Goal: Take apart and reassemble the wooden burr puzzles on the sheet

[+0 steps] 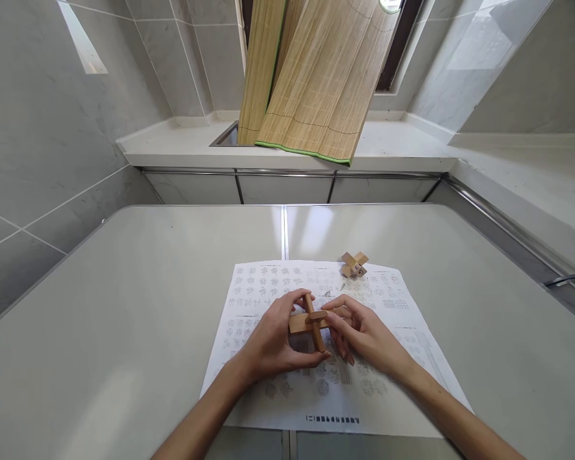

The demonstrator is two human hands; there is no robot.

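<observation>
Both of my hands are on a brown wooden interlocking puzzle [299, 324], made of crossed bars, above a printed sheet [263, 412]. My left hand [274, 335] grips it from the left, with the thumb at the lower end of one bar and the fingers at its upper end. From the right, my right hand [364, 332] pinches a bar end between thumb and fingers. Part of the right side of the puzzle is hidden by those fingers. A lighter wooden puzzle [354, 264] with dark markings rests on the sheet's far edge, beyond my right hand.
The sheet, full of small diagrams, lies across the seam of a pale glossy table [100, 306]. Behind the table is a white ledge [172, 144] with a bamboo blind [316, 96] hanging over it. Tiled walls stand on both sides, and a metal rail [508, 227] runs along the right.
</observation>
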